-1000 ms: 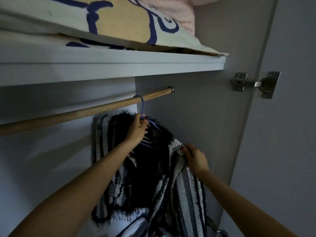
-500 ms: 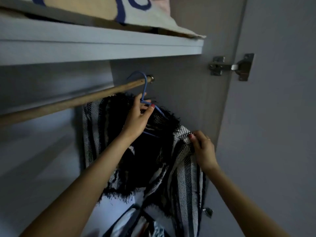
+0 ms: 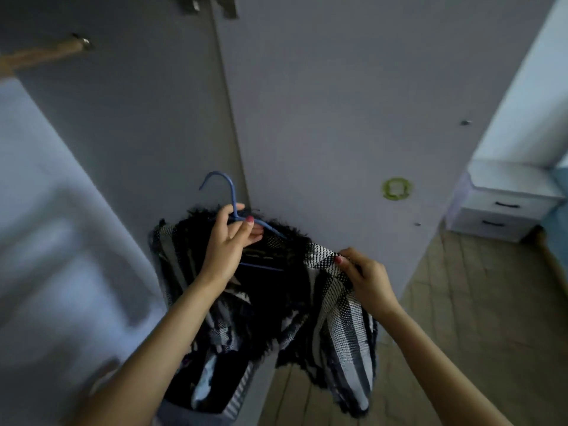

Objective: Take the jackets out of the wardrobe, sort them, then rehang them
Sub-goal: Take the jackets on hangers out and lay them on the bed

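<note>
Grey wardrobe door (image 3: 338, 118) as backdrop, standing open, with a small green ring-shaped mark (image 3: 395, 188) on its face and a hinge (image 3: 212, 6) at its top edge. Left of the door, well above the hands: wooden rail (image 3: 43, 53), bare at its visible end. Right of the door: wood-patterned floor (image 3: 479, 302) and a white drawer unit (image 3: 504, 204) with two dark handles.

Directly in front of the door, off the rail and held in the air: black-and-white striped jacket (image 3: 344, 330) with fringed edges, draped on a blue hanger (image 3: 233, 204). Hook free, pointing up, touching nothing.

Left hand (image 3: 229, 244) gripping the hanger just below the hook, fingers (image 3: 250, 221) curled round the neck, thumb across the front (red polish on the nails). Right hand (image 3: 367, 279) nearer the door's lower edge, fingers (image 3: 341, 261) pressed together and pinching the jacket's woven shoulder, pulling the cloth slightly outward from the hanger.

Below the jacket, toward the wardrobe interior: more striped and dark fabric (image 3: 215, 382), too blurred to sort out. Left side of the view smeared pale grey, details lost.
</note>
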